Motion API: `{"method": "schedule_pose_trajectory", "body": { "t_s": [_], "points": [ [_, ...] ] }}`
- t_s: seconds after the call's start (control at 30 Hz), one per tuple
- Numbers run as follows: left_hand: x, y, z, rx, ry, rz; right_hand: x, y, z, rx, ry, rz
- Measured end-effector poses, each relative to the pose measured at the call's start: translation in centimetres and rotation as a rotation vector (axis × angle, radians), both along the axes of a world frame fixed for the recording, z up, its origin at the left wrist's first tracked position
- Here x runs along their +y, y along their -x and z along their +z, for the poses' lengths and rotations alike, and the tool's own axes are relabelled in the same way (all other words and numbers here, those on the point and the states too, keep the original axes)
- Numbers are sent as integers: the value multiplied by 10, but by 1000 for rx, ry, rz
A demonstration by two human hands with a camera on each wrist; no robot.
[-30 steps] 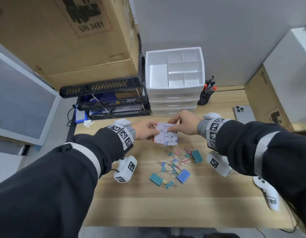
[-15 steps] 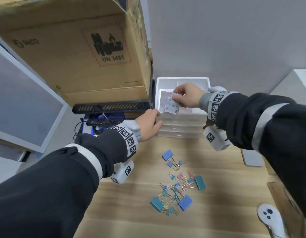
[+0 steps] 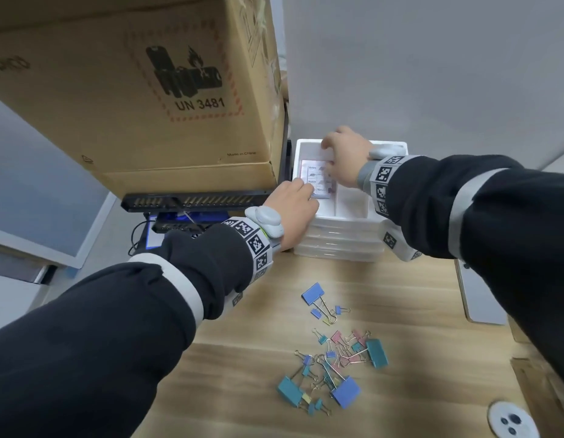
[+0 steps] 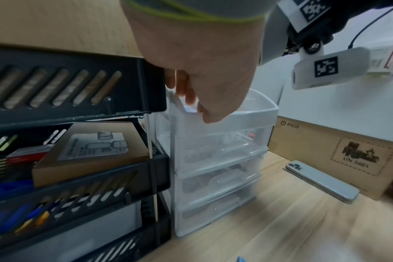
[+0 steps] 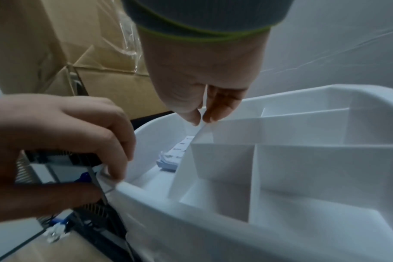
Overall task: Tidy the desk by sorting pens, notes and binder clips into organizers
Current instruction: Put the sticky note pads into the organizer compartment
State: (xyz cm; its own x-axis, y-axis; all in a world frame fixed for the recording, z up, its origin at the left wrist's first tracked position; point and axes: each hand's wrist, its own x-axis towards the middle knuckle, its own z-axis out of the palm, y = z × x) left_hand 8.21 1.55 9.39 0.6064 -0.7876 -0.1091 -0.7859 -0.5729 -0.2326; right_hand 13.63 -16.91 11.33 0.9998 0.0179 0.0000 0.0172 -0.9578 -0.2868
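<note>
A white drawer organizer stands at the back of the desk, its top split into compartments. The printed notes lie in its left compartment, also seen low behind the divider as notes. My right hand hovers over the top, thumb and forefinger tips close together at the divider's upper edge, apart from the notes. My left hand grips the organizer's front left corner, fingers curled over the rim. Several coloured binder clips lie scattered on the wooden desk.
A black stacked letter tray with a big cardboard box on it stands left of the organizer. A phone lies face down at the right. A white controller sits near the front right edge.
My right hand carried the notes from above the desk up to the organizer, and they now lie in the left compartment. My left hand let go of them and took the organizer's corner.
</note>
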Motion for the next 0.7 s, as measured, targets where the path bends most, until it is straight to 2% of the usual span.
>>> {"method": "schedule_pose_trajectory", "body": {
  "t_s": [0.07, 0.17, 0.37, 0.57, 0.7],
  "points": [
    [-4, -2, -2, -36, -26, -22, 0, 5, -4, -34, 52, 117],
    [-9, -5, -4, -52, -31, -55, 4, 16, -7, 62, 377, 308],
    [-12, -8, -3, -35, -4, -68, 12, 14, -15, 129, 580, 234],
    [-8, -2, -3, -29, 25, -65, 15, 15, -16, 72, 610, 232],
    [-2, 7, 1, 3, 41, -48, 8, 32, -14, -59, 398, 242]
  ]
}}
